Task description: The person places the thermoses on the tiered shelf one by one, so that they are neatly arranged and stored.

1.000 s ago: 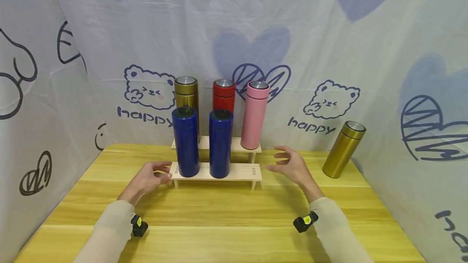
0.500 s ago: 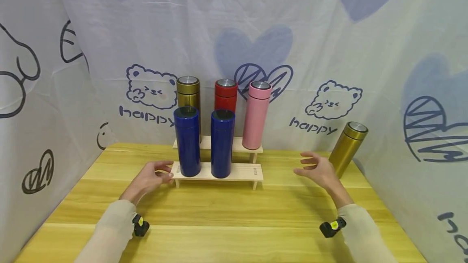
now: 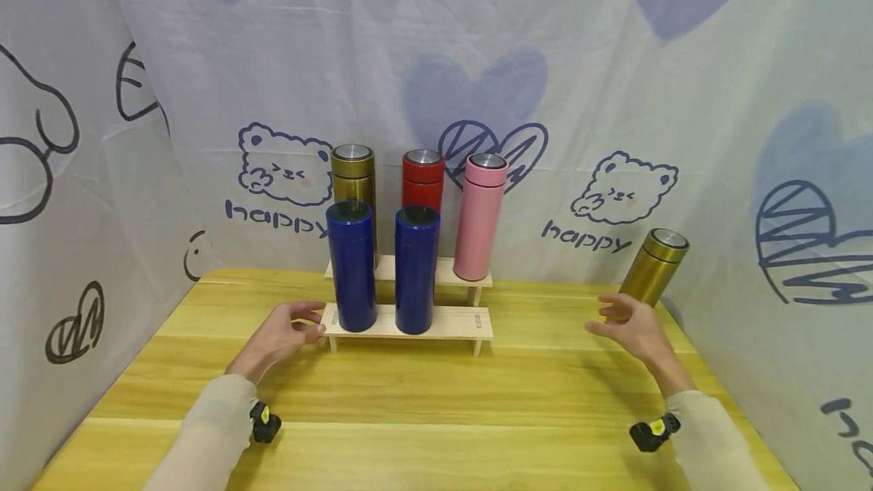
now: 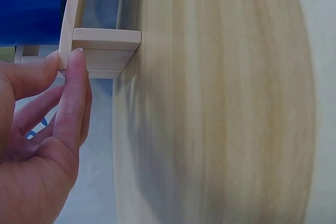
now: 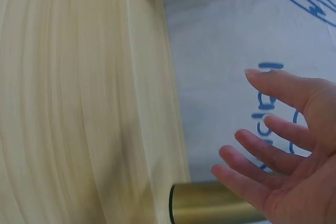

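Note:
My left hand [image 3: 280, 336] pinches the left end of the low front wooden riser [image 3: 453, 320], thumb on one face and fingers on the other, as the left wrist view shows. Two blue thermos bottles [image 3: 351, 271] stand upright on that riser. My right hand [image 3: 634, 328] is in front of a gold thermos bottle [image 3: 658, 264] on the table at the right, overlapping its lower part in the head view. In the right wrist view the fingers are spread and hold nothing, with the gold bottle [image 5: 210, 203] just beyond them; contact cannot be told.
On the taller rear step [image 3: 443, 271] stand another gold bottle [image 3: 355, 180], a red bottle [image 3: 423, 176] and a pink bottle [image 3: 480, 226]. The blue bottles partly hide the gold and red ones. A printed white curtain [image 3: 546, 135] encloses the yellow wooden table [image 3: 436, 400].
My right hand has moved right, from beside the riser to the gold bottle at the right. The left hand keeps its place on the riser.

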Demonstrator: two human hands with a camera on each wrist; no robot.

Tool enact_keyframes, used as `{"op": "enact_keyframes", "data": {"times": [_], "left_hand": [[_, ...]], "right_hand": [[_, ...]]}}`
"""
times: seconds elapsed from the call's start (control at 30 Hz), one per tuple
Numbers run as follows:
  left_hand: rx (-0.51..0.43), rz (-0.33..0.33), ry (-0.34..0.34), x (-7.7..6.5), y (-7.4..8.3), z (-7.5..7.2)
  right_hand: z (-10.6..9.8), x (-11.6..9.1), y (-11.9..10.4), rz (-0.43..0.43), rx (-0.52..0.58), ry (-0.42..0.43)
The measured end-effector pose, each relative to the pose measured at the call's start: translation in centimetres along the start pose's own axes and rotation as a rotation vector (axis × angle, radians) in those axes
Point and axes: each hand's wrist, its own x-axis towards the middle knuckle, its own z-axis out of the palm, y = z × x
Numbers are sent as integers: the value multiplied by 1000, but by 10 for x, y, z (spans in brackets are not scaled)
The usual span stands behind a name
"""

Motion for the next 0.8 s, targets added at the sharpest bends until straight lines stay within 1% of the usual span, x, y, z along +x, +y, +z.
{"op": "enact_keyframes", "data": {"times": [0.13, 0.3, 0.43, 0.63, 0.8], "left_hand": [[11, -3, 1, -1, 0, -1], [16, -15, 2, -1, 0, -1], [-4, -23, 3, -1, 1, 0], [-28, -13, -2, -1, 0, 0], [-29, -13, 0, -1, 0, 0]], "right_hand": [[-8, 0, 10, -11, -10, 24], [-17, 0, 22, 9, -36, 64], [-21, 1, 35, 57, -37, 84], [-24, 6, 60, 147, 6, 114], [-27, 8, 70, 202, 41, 157]]}}
